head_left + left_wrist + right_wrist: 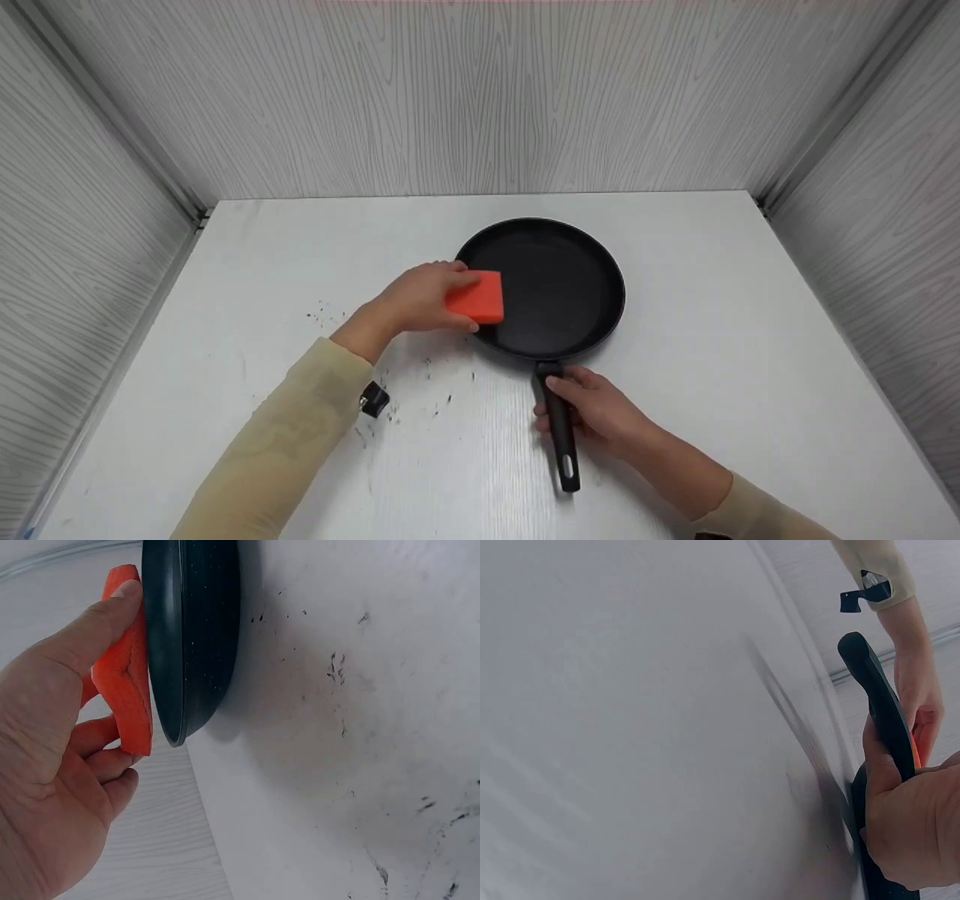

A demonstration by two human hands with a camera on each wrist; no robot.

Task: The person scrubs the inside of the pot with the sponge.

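Note:
A black frying pan [555, 289] sits near the middle of the white table, its handle [561, 442] pointing toward me. My right hand [600, 409] grips that handle close to the pan body, thumb on top. An orange-red sponge [480, 298] is pinched between the thumb and fingers of my left hand [424, 300], over the pan's left rim. In the left wrist view the sponge [126, 667] is bent and lies alongside the pan rim [178, 690]. Whether it touches the pan's inner surface cannot be told. The right wrist view shows the handle [889, 712] in the right hand [915, 821].
Dark specks and smudges [427, 371] mark the white tabletop [720, 337] left of and below the pan. Grey wood-grain panels enclose the table at the back [480, 97], left [75, 225] and right [885, 225]. A small black device [373, 399] is on the left sleeve.

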